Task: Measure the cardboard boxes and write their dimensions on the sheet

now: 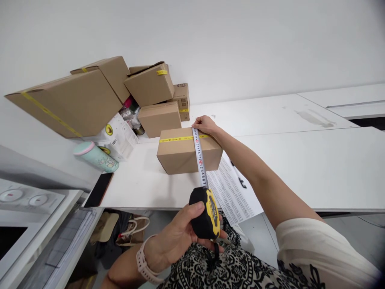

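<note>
A brown cardboard box [177, 158] with a strip of yellow tape along its top sits on the white table. My left hand [186, 226] is wrapped round a black and yellow tape measure [206, 212], held in front of the table's near edge. From its case the white blade [199, 156] runs out across the top of the box to the far edge. There my right hand [206, 124] pinches the end of the blade, its fingers closed at the box's back edge. Beneath the box's right side lies a printed sheet [233, 192] full of figures, partly covered.
Several cardboard boxes [150, 86] are stacked against the wall at the back left. A mint-green bottle [98, 156] lies beside a white carton [123, 138], near a dark phone [99, 189]. A black pen clip [242, 183] rests on the sheet. Bags [129, 233] stand below the table.
</note>
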Demonstrator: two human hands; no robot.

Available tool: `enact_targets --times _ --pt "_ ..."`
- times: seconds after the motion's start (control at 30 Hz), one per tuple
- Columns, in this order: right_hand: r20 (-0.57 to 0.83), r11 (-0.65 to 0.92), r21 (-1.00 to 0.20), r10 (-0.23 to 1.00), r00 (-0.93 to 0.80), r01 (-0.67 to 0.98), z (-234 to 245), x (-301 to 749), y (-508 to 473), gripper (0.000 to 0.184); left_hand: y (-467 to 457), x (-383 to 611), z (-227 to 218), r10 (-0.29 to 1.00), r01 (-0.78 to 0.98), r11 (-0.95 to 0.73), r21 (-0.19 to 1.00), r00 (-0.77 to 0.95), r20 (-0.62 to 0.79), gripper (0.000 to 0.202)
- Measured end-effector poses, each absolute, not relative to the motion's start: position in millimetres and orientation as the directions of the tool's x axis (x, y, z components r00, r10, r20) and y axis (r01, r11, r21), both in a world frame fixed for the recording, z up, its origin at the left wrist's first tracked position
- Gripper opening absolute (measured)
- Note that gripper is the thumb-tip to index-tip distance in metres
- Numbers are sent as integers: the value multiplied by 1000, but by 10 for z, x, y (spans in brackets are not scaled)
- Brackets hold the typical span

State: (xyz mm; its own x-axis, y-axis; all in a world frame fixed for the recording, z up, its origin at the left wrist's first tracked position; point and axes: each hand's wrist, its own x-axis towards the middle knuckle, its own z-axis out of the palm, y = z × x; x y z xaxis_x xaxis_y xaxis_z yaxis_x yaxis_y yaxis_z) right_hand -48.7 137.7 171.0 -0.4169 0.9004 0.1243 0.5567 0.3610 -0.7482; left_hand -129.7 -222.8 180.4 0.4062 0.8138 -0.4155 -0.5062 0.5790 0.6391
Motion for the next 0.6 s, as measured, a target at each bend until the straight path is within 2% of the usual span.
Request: enact_targets --times 0.6 --pt "129 363 -751 900 -416 551 1705 -466 1356 12 -2292 -1348 1809 823 -498 567 656 365 -435 53"
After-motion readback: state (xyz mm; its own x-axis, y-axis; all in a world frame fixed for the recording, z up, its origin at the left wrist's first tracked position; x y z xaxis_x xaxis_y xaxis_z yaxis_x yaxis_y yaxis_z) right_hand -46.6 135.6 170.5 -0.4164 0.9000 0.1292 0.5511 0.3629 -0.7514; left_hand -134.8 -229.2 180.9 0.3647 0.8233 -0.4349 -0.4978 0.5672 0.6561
